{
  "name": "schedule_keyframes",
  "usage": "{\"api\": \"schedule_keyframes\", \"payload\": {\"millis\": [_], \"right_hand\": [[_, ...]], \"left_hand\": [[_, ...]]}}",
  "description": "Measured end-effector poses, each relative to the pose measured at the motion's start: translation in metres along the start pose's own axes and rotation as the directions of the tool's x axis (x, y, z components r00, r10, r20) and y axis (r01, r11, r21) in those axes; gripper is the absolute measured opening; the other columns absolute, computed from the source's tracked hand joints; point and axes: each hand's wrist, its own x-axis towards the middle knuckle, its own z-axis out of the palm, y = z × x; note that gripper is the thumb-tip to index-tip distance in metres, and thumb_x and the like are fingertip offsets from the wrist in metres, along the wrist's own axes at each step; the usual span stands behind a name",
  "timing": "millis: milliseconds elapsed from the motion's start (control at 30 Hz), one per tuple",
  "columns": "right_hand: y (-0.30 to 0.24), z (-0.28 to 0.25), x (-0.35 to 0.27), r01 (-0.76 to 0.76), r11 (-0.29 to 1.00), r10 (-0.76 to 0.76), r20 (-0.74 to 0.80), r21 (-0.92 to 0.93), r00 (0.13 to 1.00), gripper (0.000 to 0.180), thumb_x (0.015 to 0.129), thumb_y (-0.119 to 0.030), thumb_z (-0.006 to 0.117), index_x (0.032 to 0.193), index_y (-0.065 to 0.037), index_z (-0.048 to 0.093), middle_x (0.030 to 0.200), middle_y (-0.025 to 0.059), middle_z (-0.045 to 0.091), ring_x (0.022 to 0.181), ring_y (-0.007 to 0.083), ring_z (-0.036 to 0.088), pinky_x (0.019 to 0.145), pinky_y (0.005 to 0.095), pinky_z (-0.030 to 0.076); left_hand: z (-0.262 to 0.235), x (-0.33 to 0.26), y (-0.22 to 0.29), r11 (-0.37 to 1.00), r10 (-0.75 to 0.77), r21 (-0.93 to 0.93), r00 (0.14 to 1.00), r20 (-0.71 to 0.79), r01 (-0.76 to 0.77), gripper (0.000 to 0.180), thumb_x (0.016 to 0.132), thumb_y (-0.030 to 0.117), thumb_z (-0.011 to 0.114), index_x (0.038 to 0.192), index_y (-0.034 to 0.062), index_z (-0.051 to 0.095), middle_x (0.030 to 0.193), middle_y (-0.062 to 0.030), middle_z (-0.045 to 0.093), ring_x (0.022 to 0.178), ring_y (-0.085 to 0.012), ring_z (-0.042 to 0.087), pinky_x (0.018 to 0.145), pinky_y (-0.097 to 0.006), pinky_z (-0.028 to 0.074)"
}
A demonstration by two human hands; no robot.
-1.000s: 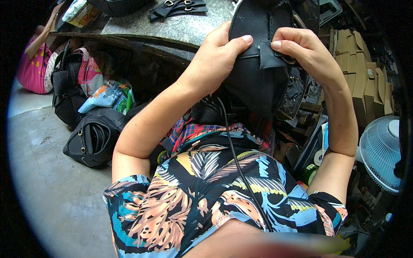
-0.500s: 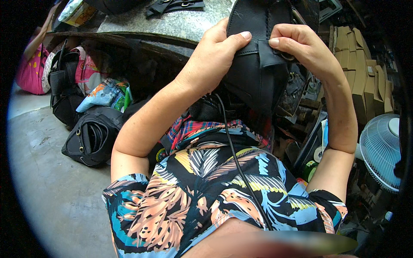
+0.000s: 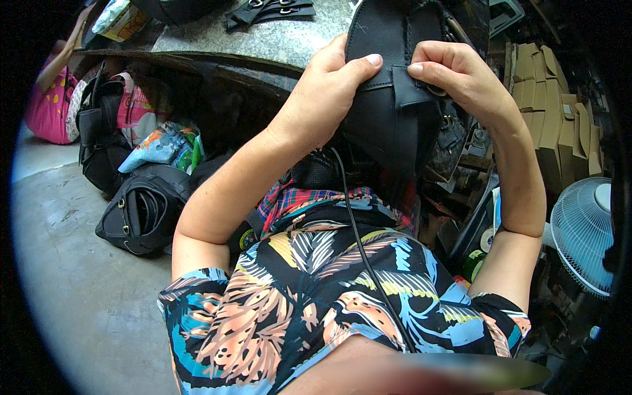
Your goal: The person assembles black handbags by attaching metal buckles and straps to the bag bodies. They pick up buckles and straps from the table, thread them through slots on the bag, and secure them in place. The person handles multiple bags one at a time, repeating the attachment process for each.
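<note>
A black leather bag piece (image 3: 388,125) hangs over the edge of the grey stone worktop (image 3: 276,43). My left hand (image 3: 329,89) grips its left side, thumb pressed on the folded top edge. My right hand (image 3: 461,72) holds the right side, thumb tip on a small black tab (image 3: 409,85) stitched at the fold. The two thumbs nearly meet. The lower part of the piece drops toward my lap.
Black strap parts with metal rings (image 3: 270,10) lie on the worktop. Black handbags (image 3: 141,210) and coloured bags (image 3: 161,145) sit on the floor at left. Stacked cardboard boxes (image 3: 553,112) and a white fan (image 3: 582,234) stand at right. A person in pink (image 3: 52,105) sits far left.
Both hands have shifted slightly up and right along the fold, and the thumbs have drawn closer together at the tab.
</note>
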Motion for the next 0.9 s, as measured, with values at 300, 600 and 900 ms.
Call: {"api": "schedule_keyframes", "payload": {"millis": [300,600,900], "right_hand": [[-0.0007,0.0057,0.0017,0.029,0.994,-0.036,-0.062,-0.103,0.997,0.027,0.096,-0.024,0.064,0.078,-0.003,0.065,0.061,-0.0064,0.047,0.057,0.0042,0.04,0.05,0.0252,0.031],[-0.0027,0.005,0.0028,-0.025,0.987,0.022,-0.023,-0.16,1.0,0.026,0.097,-0.022,0.064,0.078,-0.005,0.059,0.065,-0.0083,0.044,0.059,0.0019,0.037,0.051,0.0225,0.028],[-0.0026,0.0069,0.0032,-0.005,0.967,-0.003,-0.033,-0.255,0.999,0.025,0.097,-0.021,0.065,0.078,-0.005,0.059,0.064,-0.0077,0.042,0.058,0.0026,0.036,0.05,0.0227,0.028]], "left_hand": [[0.0005,-0.0013,-0.0022,1.0,0.01,0.013,1.0,0.018,-0.01,0.029,0.099,0.012,0.054,0.123,-0.004,0.051,0.103,-0.0123,0.067,0.086,-0.0144,0.067,0.077,-0.028,0.058],[-0.0017,-0.0027,-0.0025,0.999,-0.03,-0.014,0.999,0.033,0.03,0.036,0.097,0.013,0.057,0.13,0.0011,0.052,0.107,-0.0091,0.067,0.089,-0.0142,0.068,0.079,-0.029,0.058],[0.0002,-0.0034,-0.0031,1.0,-0.019,-0.023,1.0,-0.003,0.019,0.032,0.096,0.014,0.057,0.123,-0.0022,0.051,0.1,-0.0121,0.067,0.082,-0.0154,0.068,0.074,-0.029,0.059]]}}
